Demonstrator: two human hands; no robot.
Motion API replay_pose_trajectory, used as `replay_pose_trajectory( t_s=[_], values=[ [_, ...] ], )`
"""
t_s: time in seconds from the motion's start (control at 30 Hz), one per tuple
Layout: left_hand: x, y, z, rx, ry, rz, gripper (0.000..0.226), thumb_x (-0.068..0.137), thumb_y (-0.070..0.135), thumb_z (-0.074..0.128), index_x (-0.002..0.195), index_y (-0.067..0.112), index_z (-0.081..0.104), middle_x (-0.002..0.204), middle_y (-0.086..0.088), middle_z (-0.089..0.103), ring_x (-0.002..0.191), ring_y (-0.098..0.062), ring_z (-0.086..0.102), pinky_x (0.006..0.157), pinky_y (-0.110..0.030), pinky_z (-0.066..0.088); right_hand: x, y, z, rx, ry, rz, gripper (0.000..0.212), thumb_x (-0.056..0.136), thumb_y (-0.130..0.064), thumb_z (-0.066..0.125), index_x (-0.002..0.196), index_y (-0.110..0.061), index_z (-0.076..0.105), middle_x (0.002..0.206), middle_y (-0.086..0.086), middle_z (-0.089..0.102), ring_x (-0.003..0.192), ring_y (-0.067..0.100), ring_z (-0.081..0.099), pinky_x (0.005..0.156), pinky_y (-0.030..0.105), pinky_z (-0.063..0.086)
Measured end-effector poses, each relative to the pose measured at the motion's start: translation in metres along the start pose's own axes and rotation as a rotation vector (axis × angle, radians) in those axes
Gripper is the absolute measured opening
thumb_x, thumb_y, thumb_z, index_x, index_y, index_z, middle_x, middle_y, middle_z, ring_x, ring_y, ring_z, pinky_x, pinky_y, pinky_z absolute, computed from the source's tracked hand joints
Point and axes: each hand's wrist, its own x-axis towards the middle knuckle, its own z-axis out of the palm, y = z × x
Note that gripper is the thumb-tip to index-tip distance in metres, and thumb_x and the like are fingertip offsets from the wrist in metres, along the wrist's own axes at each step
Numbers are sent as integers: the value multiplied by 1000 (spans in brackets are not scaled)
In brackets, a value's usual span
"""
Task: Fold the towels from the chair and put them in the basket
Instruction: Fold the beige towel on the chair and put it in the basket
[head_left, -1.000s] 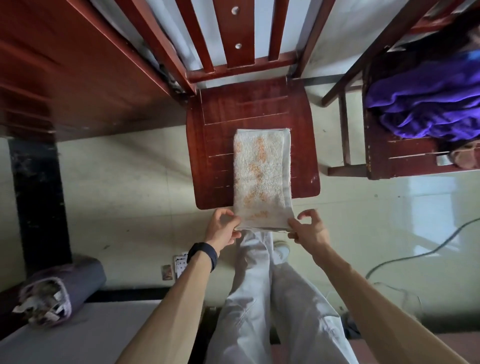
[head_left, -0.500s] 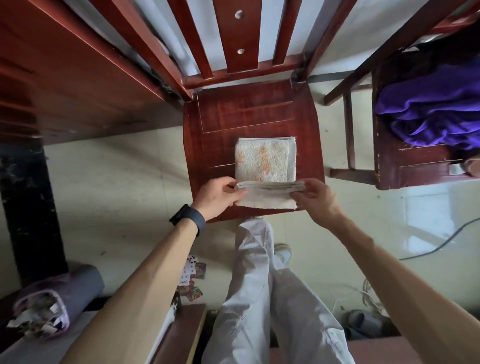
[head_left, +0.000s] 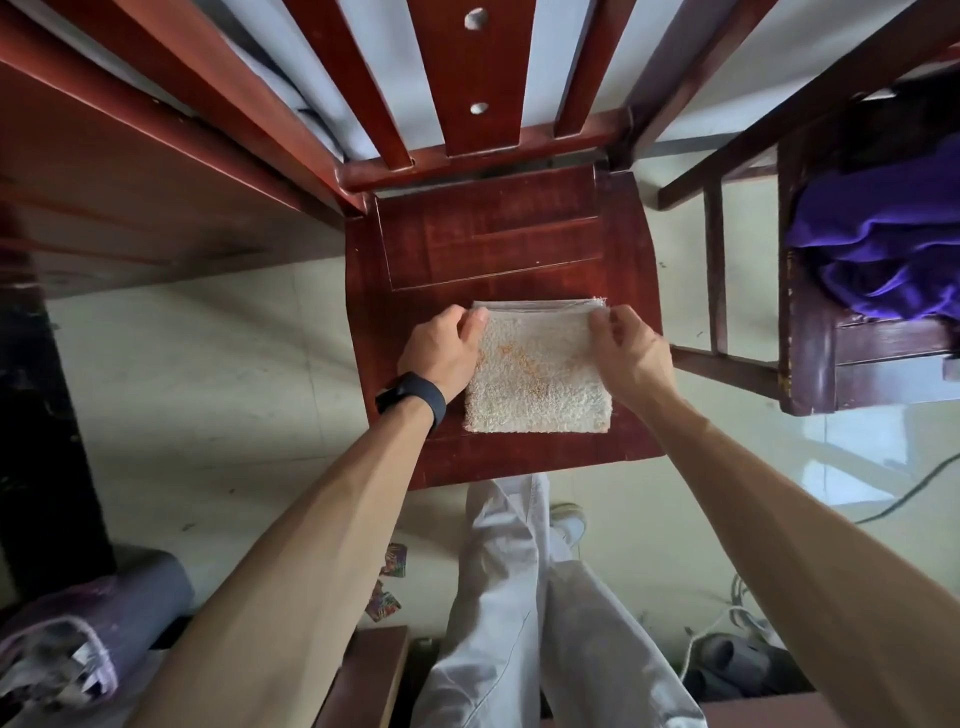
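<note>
Two hands are finishing a fold on the towel (head_left: 537, 374) lying on the chair (head_left: 493, 244) seat. A second ago the towel was stretching as a long strip from the middle of the seat out past its front edge, with both hands gripping the overhanging end. Half a second ago that end was travelling up and over. Now it is lying on top, and the towel is sitting as a compact, near-square pad on the front half of the seat, its loose edges stacked along the side facing the chair back.

The left hand (head_left: 441, 348) is holding the pad's back-left corner, its fingers (head_left: 478, 318) curling round the layered edge. The right hand (head_left: 631, 353) is pinching the back-right corner the same way — seemingly lining the edges up.

By my reading, this towel is now folded or very nearly so, and what is remaining for it is the lift into the basket. No basket is showing anywhere in view, so I cannot tell which way from the chair it is standing. Just to the right of the chair, a second chair (head_left: 810, 364) is carrying a heap of purple cloth (head_left: 883, 244) — possibly more towels waiting.
</note>
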Motion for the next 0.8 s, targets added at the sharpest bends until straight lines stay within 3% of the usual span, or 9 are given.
replay_pose_trajectory(
  t_s=[0.23, 0.33, 0.43, 0.53, 0.67, 0.73, 0.8],
  values=[
    [17, 0, 6, 121, 23, -29, 49, 99, 58, 34, 78, 17, 50, 72, -3, 57, 74, -34, 59, 60, -37, 44, 16, -3, 13, -85, 48, 53, 45, 100, -56, 28, 91, -21, 54, 79, 1, 63, 73, 26, 61, 66, 38, 50],
    [19, 4, 7, 209, 56, -16, 49, 100, 57, 31, 76, 18, 48, 69, -2, 54, 73, -34, 59, 59, -34, 38, 19, -6, 16, -138, 78, 87, 47, 99, -58, 25, 93, -22, 54, 81, 1, 61, 75, 28, 59, 69, 38, 48],
    [15, 8, 8, 307, 111, 29, 45, 101, 54, 31, 89, 16, 53, 80, -7, 63, 77, -36, 62, 58, -35, 37, 17, -8, 19, -148, 116, 121, 48, 98, -60, 27, 100, -18, 51, 90, 3, 59, 80, 28, 55, 72, 37, 40],
    [2, 7, 11, 299, 240, 110, 37, 99, 49, 38, 103, 14, 51, 95, -9, 63, 82, -33, 61, 58, -37, 41, 2, -1, 22, -66, 234, 114, 44, 97, -62, 35, 100, -19, 45, 97, 2, 52, 88, 25, 50, 80, 42, 43],
    [-33, -8, 26, 367, 360, 397, 35, 93, 35, 52, 118, 11, 59, 120, -12, 59, 105, -31, 57, 80, -44, 46, -36, 10, 33, -74, 433, -98, 34, 98, -43, 50, 107, -10, 52, 107, 11, 53, 95, 28, 47, 87, 48, 42],
    [-50, -15, 38, 398, 275, 539, 45, 92, 33, 55, 131, 12, 56, 140, -10, 51, 128, -29, 48, 100, -48, 41, -56, 14, 41, -180, 407, -241, 36, 97, -36, 52, 122, -10, 55, 127, 12, 53, 112, 30, 49, 93, 45, 41],
    [-58, -20, 48, 459, 172, 591, 59, 92, 35, 56, 146, 15, 44, 159, -5, 32, 147, -26, 28, 115, -52, 26, -65, 17, 50, -307, 295, -374, 46, 99, -35, 50, 140, -15, 48, 150, 8, 43, 136, 28, 40, 106, 45, 33]
  ],
)
